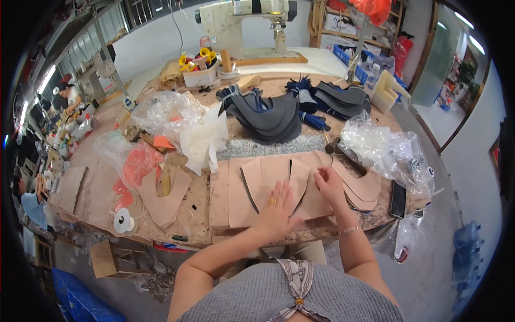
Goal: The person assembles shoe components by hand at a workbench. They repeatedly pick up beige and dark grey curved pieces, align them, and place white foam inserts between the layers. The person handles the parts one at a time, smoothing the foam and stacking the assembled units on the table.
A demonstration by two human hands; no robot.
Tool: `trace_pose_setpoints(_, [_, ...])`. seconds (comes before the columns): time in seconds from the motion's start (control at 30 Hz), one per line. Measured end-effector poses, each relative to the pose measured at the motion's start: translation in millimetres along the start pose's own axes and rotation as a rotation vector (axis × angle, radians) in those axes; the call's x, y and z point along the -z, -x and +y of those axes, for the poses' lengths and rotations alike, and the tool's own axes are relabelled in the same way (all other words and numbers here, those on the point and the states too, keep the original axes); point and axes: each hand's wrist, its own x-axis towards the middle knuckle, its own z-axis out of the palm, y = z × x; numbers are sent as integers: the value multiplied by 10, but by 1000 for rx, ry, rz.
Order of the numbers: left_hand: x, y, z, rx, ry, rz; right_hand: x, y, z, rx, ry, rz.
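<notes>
Left hand (276, 212) laid flat on the tan curved piece (252, 176), right hand (331, 188) just to its right.

From my distant seat I see the piece on a tan board (219, 199) on the counter (99, 185), under and ahead of the left fingers, its long axis pointing away from the wearer. The left hand is nearer, touching it, fingers straight and apparently gripping nothing. The right fingers are bent, between that piece and the stacked tan pieces (356, 185); whether they pinch anything, I can't tell.
</notes>
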Motion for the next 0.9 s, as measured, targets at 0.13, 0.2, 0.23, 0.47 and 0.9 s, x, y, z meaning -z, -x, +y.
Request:
trace_pose_setpoints(0.13, [-155, 246, 221, 1, -126, -20, -173, -393, 31, -79, -26, -83])
trace_pose_setpoints(0.2, [-188, 251, 207, 5, -143, -5, -248, -397, -72, -10, 45, -83])
trace_pose_setpoints(0.23, [-198, 252, 203, 4, -144, 0, -274, -389, -129, 75, 98, -64])
trace_pose_setpoints(0.47, [-168, 242, 202, 5, -159, 17, -207, -48, -423, 711, 340, -46])
trace_pose_setpoints(0.9, [-174, 205, 229, 18, -179, -19, -369, -693, 143, 64, -185, -185])
